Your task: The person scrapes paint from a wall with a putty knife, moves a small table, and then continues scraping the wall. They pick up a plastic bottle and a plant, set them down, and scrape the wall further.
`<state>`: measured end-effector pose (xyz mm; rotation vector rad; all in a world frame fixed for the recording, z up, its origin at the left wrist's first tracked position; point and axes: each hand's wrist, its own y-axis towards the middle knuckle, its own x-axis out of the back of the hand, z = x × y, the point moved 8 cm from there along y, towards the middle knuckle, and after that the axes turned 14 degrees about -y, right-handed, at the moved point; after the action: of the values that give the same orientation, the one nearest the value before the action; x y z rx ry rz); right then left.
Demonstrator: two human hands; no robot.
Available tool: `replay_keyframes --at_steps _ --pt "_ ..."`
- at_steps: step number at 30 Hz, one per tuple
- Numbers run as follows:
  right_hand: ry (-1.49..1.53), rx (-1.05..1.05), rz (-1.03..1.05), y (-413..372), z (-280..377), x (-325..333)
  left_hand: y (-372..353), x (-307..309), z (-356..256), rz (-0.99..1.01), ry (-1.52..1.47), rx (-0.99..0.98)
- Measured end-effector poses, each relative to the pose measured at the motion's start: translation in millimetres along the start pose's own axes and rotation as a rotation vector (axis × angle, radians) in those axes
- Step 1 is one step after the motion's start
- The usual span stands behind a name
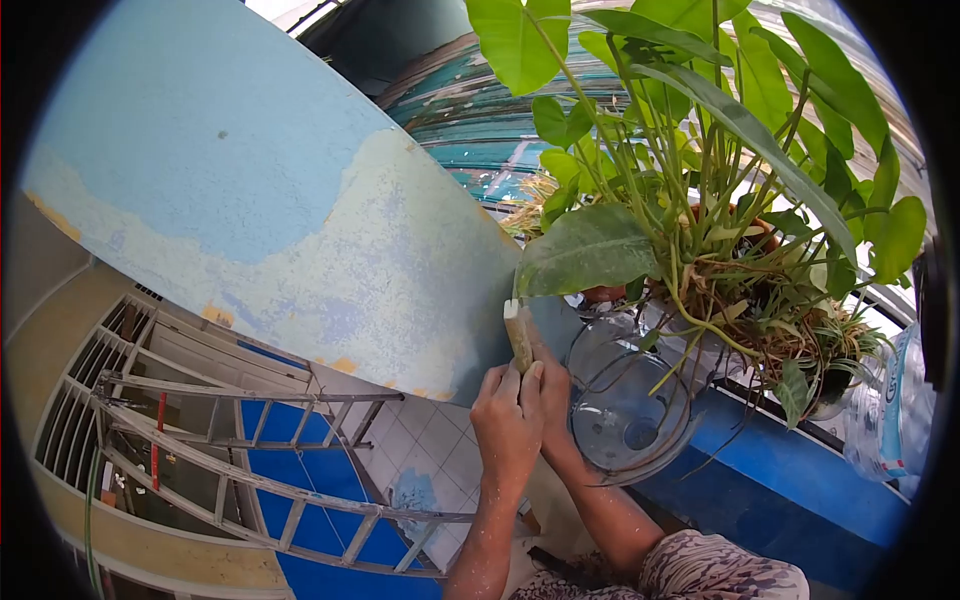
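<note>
Both hands are closed together around a short, slim beige tool with a pale, squared end [517, 335]; its exact kind cannot be made out. My left hand [505, 415] wraps the lower part of it, thumb and fingers pressed together. Behind and to the right, my right hand [551, 398] grips the same tool, partly covered by the left. The tool's upper end is close to the right edge of a curved wall [300, 270], where light-blue paint gives way to pale, patchy areas. A broad green leaf [590, 252] hangs just above the tool.
Leafy potted plants [720, 180] crowd the right side, with stems and roots trailing down. Below them are a clear plastic container [630, 410], a large water bottle [890, 400] and a blue ledge [790, 490]. A ladder [290, 490] stands lower left, over a tiled floor [420, 440].
</note>
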<state>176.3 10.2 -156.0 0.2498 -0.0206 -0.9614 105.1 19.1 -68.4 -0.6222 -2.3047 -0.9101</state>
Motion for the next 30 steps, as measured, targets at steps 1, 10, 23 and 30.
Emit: replay_keyframes --at_steps 1,10,23,30 --pt "-0.021 0.088 -0.033 -2.1 7.6 1.4 -2.5 3.0 2.8 -0.034 -0.032 0.015" --pt "0.009 -0.029 0.000 3.4 -3.2 -1.1 6.4 1.1 -3.3 -0.004 -0.037 -0.033" --pt "-0.106 0.037 -0.116 3.0 1.6 -1.8 11.5 3.2 10.8 0.067 -0.080 -0.013" --pt "-0.156 -0.045 -0.062 22.4 -5.2 -1.7 27.9 -3.9 7.9 -0.008 -0.131 -0.093"
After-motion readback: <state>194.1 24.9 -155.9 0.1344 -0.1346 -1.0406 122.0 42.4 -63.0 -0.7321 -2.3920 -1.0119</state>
